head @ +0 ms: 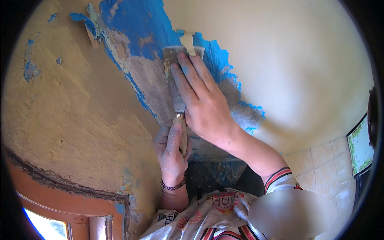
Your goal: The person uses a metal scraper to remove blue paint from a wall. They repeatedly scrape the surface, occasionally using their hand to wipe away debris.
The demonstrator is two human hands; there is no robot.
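Observation:
My left hand [171,153] wraps the handle of a paint scraper [175,91], its thumb lying along the grip. A wide, worn metal blade points up the wall. Flat across that blade lie the fingers of my right hand [207,93]; its thumb is hidden. At the blade's upper edge a strip of cream paint [188,42] hangs away from the wall, just above my right fingertips. Around the tool, the stripped patch shows blue paint [135,27] and bare grey plaster [147,81]. Its border with the cream painted wall [285,60] is ragged.
A rough tan wall [90,120] meets the patch along a corner at left. Below it is an orange-brown wooden frame [69,201] with a bright pane. Wall tiles [324,168] and a green-edged white panel [361,147] are at right.

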